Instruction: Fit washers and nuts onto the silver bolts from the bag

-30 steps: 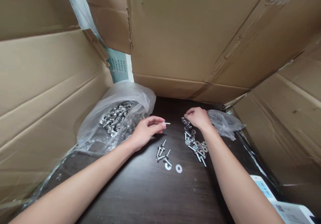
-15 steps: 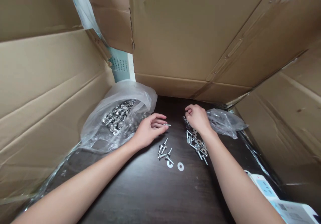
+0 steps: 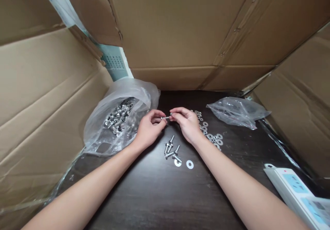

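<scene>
My left hand [image 3: 152, 126] pinches a metal bolt [image 3: 165, 117] between thumb and fingertips, its shank pointing right. At the bolt's tip, my right hand [image 3: 186, 123] is closed on a small metal piece that looks like a nut [image 3: 171, 114], mostly covered by the fingers. Whether the nut sits on the thread, I cannot tell. Below the hands lies a small group of bolts [image 3: 170, 147], some with nuts on their shanks. Two flat washers, one a loose washer [image 3: 190, 164], lie just in front of them.
A clear plastic bag [image 3: 121, 120] of metal fasteners lies open at the left. Right of my right hand are scattered washers [image 3: 219, 139] and small nuts [image 3: 198, 114]. A second plastic bag [image 3: 237, 111] lies behind these. A power strip [image 3: 296, 185] is at the right; cardboard walls [image 3: 180, 27] surround the dark table [image 3: 154, 195].
My right hand has moved left from the pile of fasteners to the bolt's tip, bringing the small nut-like piece. My left hand still holds the bolt. The view has shifted slightly.
</scene>
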Available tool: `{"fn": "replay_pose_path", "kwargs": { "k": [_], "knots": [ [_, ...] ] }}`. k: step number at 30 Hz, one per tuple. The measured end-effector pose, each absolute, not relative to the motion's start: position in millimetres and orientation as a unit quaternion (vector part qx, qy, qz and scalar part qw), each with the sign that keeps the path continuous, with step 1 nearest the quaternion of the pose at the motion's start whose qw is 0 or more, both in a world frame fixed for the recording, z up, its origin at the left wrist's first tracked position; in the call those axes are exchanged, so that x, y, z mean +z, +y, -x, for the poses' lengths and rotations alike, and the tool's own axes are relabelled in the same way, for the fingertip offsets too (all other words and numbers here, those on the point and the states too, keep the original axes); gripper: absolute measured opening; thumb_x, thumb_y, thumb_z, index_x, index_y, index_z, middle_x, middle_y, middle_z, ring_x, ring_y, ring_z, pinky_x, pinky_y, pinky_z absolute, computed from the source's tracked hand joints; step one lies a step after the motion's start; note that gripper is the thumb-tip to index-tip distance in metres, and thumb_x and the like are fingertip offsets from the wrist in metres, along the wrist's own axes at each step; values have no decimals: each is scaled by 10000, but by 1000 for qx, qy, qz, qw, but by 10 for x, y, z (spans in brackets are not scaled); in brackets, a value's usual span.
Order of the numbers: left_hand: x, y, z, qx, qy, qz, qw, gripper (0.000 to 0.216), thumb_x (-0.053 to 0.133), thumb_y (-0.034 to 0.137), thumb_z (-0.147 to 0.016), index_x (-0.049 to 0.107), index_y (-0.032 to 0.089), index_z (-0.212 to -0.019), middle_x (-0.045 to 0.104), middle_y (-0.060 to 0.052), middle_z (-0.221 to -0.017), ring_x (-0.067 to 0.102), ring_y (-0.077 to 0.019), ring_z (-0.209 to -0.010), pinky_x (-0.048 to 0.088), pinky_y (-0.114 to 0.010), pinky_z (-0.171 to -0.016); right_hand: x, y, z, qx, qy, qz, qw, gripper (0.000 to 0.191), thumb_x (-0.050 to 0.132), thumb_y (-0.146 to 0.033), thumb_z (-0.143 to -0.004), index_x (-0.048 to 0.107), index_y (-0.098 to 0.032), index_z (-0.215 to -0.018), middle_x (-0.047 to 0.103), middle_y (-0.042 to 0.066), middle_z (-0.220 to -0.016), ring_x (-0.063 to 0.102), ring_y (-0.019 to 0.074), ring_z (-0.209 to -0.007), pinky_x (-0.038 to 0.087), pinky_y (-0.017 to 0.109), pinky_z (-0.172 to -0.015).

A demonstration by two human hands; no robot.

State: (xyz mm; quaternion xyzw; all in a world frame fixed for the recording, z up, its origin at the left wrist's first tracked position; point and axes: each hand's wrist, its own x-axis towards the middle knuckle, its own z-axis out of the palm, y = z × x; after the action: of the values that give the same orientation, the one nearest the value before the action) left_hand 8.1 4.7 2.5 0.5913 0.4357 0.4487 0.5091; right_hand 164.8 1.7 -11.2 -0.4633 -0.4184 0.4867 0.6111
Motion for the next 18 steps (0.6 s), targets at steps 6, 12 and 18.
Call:
{"fn": "replay_pose_path", "kwargs": {
  "k": [6,12,18],
  "knots": [
    [16,42,-89,432,440,-617,488,200,685,287,-828,650,151,-970,710,-40,-888,666,-137,-718,530,-247,-650,-88,8,-1673,484,-475,445,585,142,733,-281,-726,745,-192,-836,729,12,-788,658,142,-695,546,284,-659],
    [-18,39,-91,444,429,-627,476,182,672,291,-868,662,151,-985,728,-51,-911,691,-155,-778,555,-258,-689,-105,7,-1676,475,-504,441,571,125,720,-282,-766,755,-196,-849,748,17,-799,671,147,-705,560,291,-677],
    [-45,34,-94,443,430,-636,463,171,634,278,-900,657,147,-1007,735,-65,-935,709,-172,-811,569,-280,-722,-147,15,-1684,455,-511,454,571,127,734,-292,-769,760,-192,-843,769,26,-828,701,158,-724,591,316,-729]
  ]
}}
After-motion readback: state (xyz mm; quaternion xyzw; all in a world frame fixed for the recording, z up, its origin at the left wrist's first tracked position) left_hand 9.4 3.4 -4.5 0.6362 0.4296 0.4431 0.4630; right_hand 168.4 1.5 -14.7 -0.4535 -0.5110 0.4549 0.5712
